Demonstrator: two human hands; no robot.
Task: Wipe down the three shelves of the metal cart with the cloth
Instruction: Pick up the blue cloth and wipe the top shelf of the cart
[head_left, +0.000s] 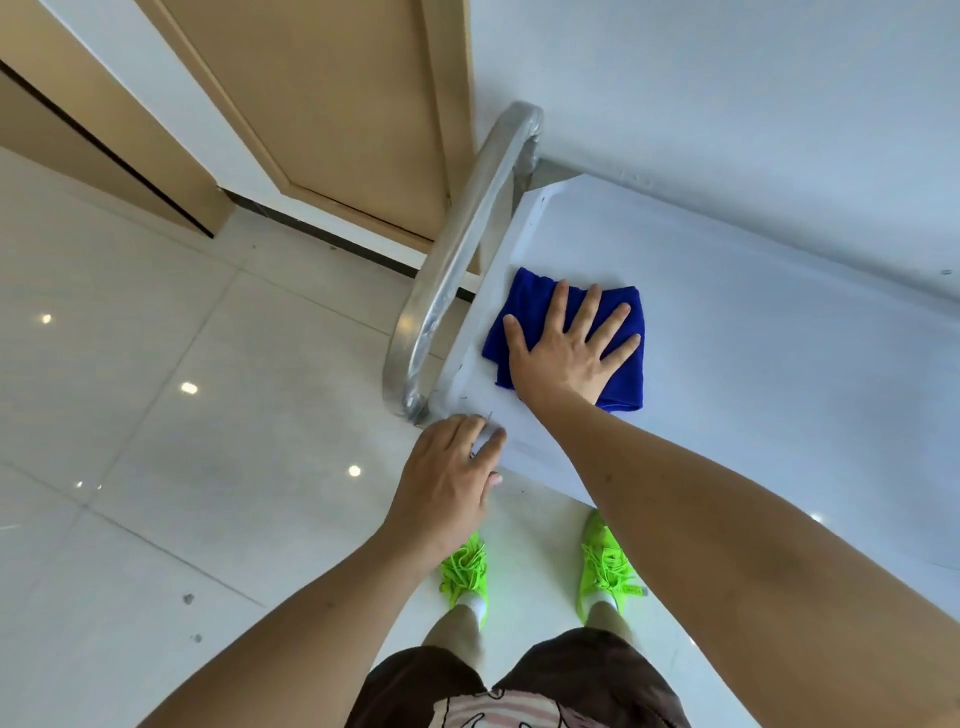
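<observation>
From the head camera, looking steeply down, the top shelf (753, 364) of the metal cart (779, 519) fills the right half of the view, its surface pale and bright under the light. A folded blue cloth (621, 312) lies on that shelf near its left end, close to the curved metal handle (457, 249) that arches up from the cart's end.

The right hand (563, 348) lies flat on the cloth, fingers straight and spread, palm pressing down — it grips nothing, only bears on the fabric. The cloth shows past the fingertips and along both sides of the hand, with a thicker folded edge toward the near side.

The left hand (452, 478) is at the near left corner of the shelf, just below the foot of the handle. Its fingers curl over the shelf's rim (519, 457), holding the edge; the fingertips are tucked out of sight, so how firmly they clamp cannot be told.

Both forearms reach in from the bottom of the frame, bare. Below them stand two bright green shoes (605, 566) on a glossy pale tiled floor (156, 415) that mirrors small ceiling lights. The person wears dark shorts (597, 670).

Behind the cart's handle a tan wooden door (322, 104) is set in a white wall (727, 104) — the cart stands close against that wall. The lower shelves are not visible from here.
</observation>
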